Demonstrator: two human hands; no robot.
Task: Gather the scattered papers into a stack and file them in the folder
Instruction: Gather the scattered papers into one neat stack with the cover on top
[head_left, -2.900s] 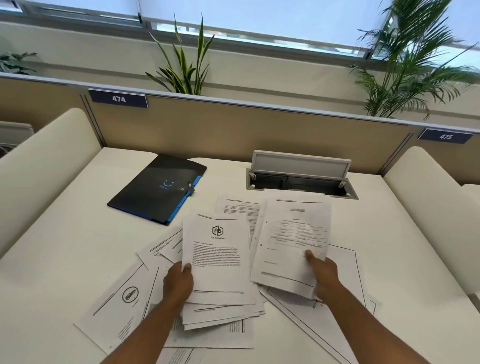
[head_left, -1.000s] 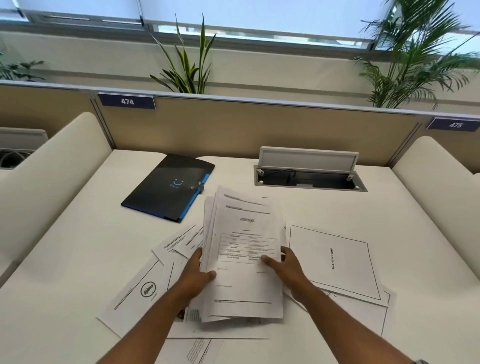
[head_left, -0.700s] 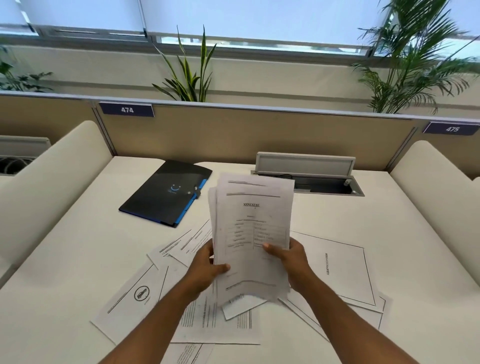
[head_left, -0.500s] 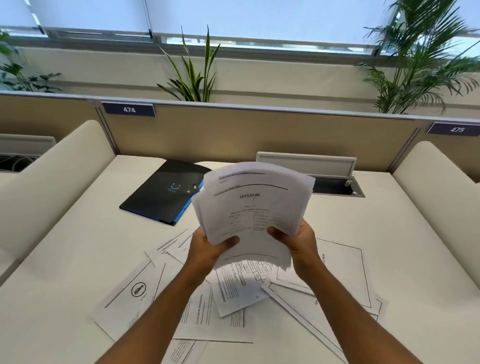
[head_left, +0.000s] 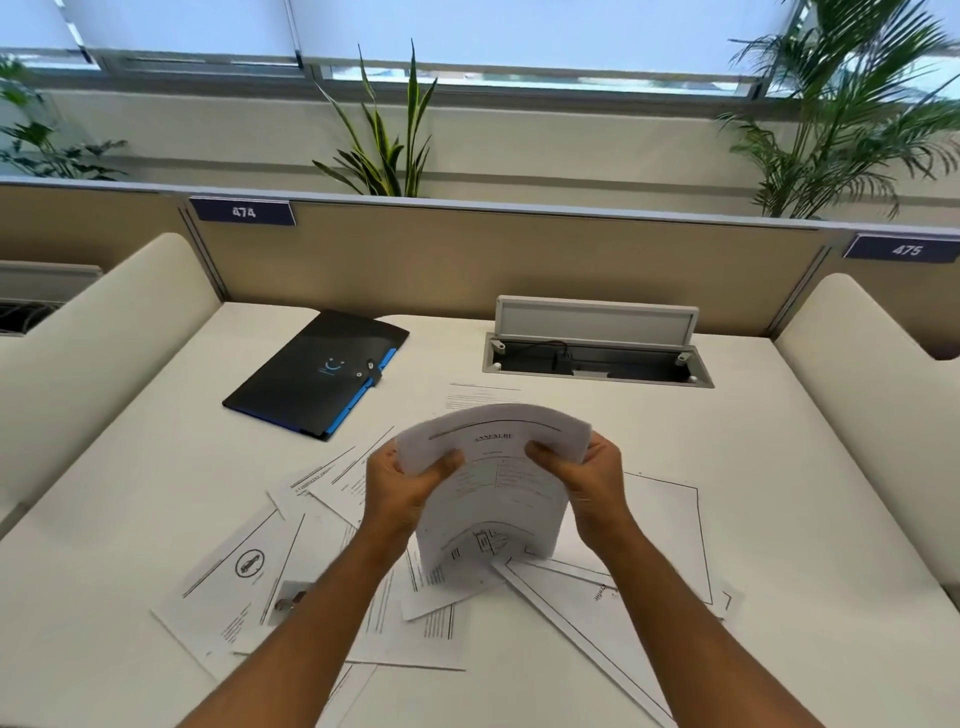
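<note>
Both hands gripped a bowed stack of papers (head_left: 493, 483) upright, the left hand (head_left: 402, 488) and right hand (head_left: 587, 483) at its sides, over loose sheets (head_left: 249, 571) on the surface (head_left: 779, 467). The closed folder (head_left: 317, 379) lay behind-left.
</note>
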